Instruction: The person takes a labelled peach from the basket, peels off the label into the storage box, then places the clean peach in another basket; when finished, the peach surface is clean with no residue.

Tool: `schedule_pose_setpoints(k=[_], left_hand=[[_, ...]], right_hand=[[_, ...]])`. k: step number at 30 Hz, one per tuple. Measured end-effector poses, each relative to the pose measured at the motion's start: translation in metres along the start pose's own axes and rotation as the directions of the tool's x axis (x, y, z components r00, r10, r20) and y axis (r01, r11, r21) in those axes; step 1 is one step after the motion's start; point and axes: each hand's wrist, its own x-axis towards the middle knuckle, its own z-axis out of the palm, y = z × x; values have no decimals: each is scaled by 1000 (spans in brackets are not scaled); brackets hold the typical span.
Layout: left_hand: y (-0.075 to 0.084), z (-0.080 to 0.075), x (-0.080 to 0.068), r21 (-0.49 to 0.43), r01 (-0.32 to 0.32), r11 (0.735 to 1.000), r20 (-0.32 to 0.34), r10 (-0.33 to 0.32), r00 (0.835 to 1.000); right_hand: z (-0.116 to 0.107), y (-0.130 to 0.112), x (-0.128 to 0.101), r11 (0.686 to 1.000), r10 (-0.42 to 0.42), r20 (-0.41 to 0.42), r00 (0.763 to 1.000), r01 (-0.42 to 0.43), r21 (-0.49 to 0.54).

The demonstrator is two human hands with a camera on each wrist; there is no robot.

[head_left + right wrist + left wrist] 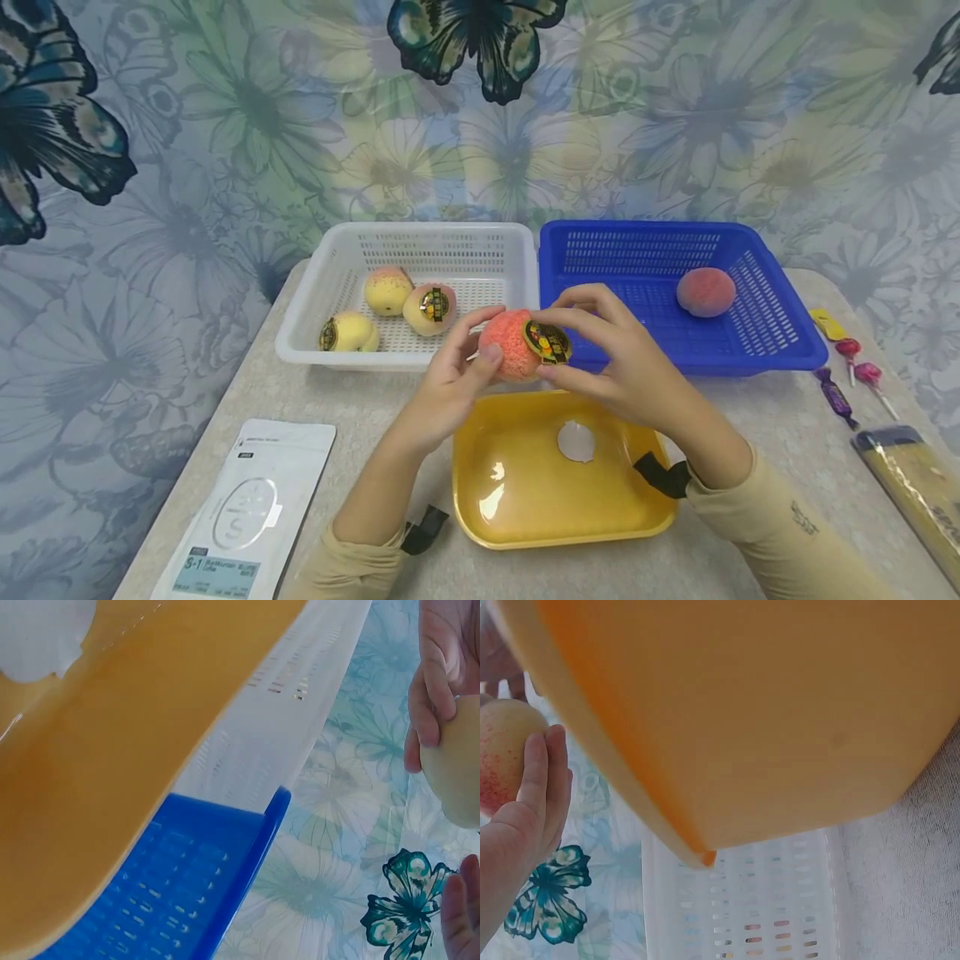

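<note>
My left hand (pixel 453 383) holds a pinkish-red peach (pixel 510 348) above the yellow tray (pixel 525 508), thumb in front and fingers behind. On the peach's right side is a black-and-gold oval sticker (pixel 546 342). The right hand (pixel 618 358) pinches this sticker at its upper and lower edges, with thumb and index finger. Seen from the left wrist, the peach (pixel 506 750) is pale yellow with red speckles below. A white scrap of paper (pixel 576 441) lies in the tray. Whether the sticker lies fully flat on the peach, I cannot tell.
Behind the tray, a white basket (pixel 517 250) contains several peaches, two visibly stickered. The adjoining blue basket (pixel 637 237) contains one peach (pixel 706 292). A white pouch (pixel 262 467) lies at left. Lollipops (pixel 848 348), a wrapped candy (pixel 836 398) and a flat package (pixel 915 483) line the right edge.
</note>
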Motion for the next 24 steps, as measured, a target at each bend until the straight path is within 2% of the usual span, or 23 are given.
schedule_pose_setpoints(k=[4, 7, 10, 13, 16, 18, 21, 24], left_hand=[[0, -1, -1, -9, -10, 1000, 1, 10, 1000], [-1, -2, 0, -16, -17, 1000, 7, 17, 1000], [-2, -2, 0, -12, -17, 1000, 8, 18, 1000], [-1, -1, 0, -7, -9, 1000, 6, 9, 1000], [-2, -2, 0, -13, -10, 1000, -1, 10, 1000], [-2, -2, 1, -17, -12, 1000, -10, 12, 1000], [-2, -3, 1, -21, -17, 1000, -19, 17, 1000], [-1, -4, 1, -25, -15, 1000, -26, 14, 1000]], right_hand=[[-1, 2, -2, 995, -99, -54, 994, 97, -36], [-4, 2, -2, 994, -106, -99, 989, 104, -28], [-8, 1, -4, 998, -61, -163, 985, 62, 0], [-14, 0, -10, 997, 61, -178, 982, -54, 46], [-22, 0, -21, 975, 218, -120, 969, -212, 63], [-26, 1, -31, 957, 289, -67, 955, -287, 41], [-30, 6, -46, 938, 346, 8, 938, -346, 22], [-29, 13, -62, 929, 365, 99, 926, -369, 21]])
